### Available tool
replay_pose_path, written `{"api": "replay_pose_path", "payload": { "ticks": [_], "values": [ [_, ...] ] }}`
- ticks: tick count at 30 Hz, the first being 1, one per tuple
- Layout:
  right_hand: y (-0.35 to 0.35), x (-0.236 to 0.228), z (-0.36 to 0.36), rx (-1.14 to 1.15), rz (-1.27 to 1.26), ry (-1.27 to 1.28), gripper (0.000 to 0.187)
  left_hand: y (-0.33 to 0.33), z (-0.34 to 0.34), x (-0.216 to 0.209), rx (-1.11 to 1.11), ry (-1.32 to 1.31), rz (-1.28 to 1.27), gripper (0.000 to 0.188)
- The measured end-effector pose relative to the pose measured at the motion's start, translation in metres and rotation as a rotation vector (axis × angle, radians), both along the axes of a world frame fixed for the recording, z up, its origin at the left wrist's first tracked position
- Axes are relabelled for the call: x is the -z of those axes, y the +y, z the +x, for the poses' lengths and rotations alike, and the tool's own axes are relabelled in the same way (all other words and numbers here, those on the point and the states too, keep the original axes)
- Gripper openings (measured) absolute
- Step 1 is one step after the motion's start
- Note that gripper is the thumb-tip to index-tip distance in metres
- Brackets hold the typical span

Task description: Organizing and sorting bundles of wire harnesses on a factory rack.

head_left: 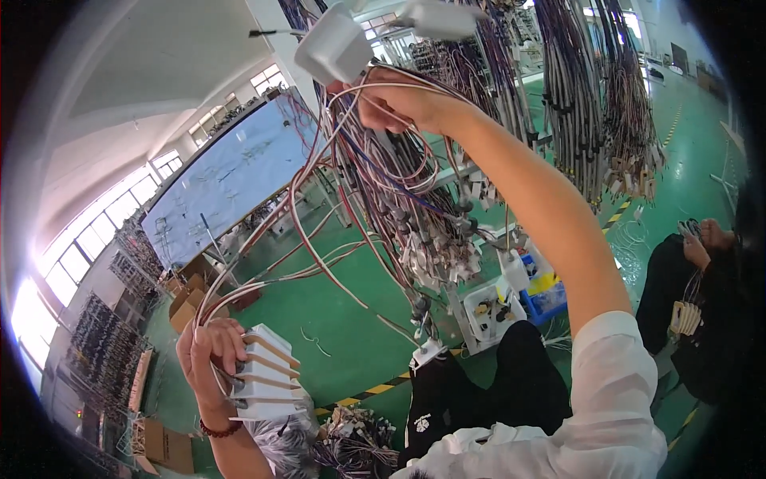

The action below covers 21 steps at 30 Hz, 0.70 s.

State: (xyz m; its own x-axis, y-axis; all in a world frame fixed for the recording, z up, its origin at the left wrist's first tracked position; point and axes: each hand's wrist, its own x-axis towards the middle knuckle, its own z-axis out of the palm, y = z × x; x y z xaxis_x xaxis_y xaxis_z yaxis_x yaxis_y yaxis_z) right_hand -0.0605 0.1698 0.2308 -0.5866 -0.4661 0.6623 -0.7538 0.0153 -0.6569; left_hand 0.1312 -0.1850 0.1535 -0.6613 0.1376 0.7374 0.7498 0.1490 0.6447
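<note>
At the lower left, my left hand (209, 351) is closed around cables beside a fanned stack of white plastic housings (267, 371) with tan edges. Brown, white and grey cables (299, 207) loop up from there toward my right hand (395, 100), which is raised high in the middle and closed on several of them. Right above that hand is a white box-shaped housing (335, 44), with another white housing (439, 17) beside it, slightly blurred. A hanging cable bundle (403, 231) with grey and white connectors runs down behind the right hand.
More wire harnesses (570, 88) hang from a rack at the upper right. A blue bin (546, 299) and a white tray (491, 311) of small parts stand by my knees. Bagged bundles (287, 439) lie below my left hand. At the right, another person's hands (702, 239) hold cables.
</note>
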Motion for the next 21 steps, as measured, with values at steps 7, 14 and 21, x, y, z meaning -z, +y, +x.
{"api": "replay_pose_path", "payload": {
  "ticks": [7, 14, 21],
  "values": [
    [0.004, -0.001, 0.021, 0.696, 0.213, 0.23, 0.039, 0.002, 0.001, 0.001, 0.002, 0.0, -0.008, 0.037],
    [0.034, -0.003, -0.051, 1.04, 1.23, 0.138, 0.025, 0.004, 0.003, 0.004, -0.088, -0.022, 0.006, 0.037],
    [0.028, 0.006, -0.018, 0.414, 0.653, -0.367, 0.017, -0.002, 0.0, 0.006, 0.014, -0.03, 0.088, 0.036]
  ]
}}
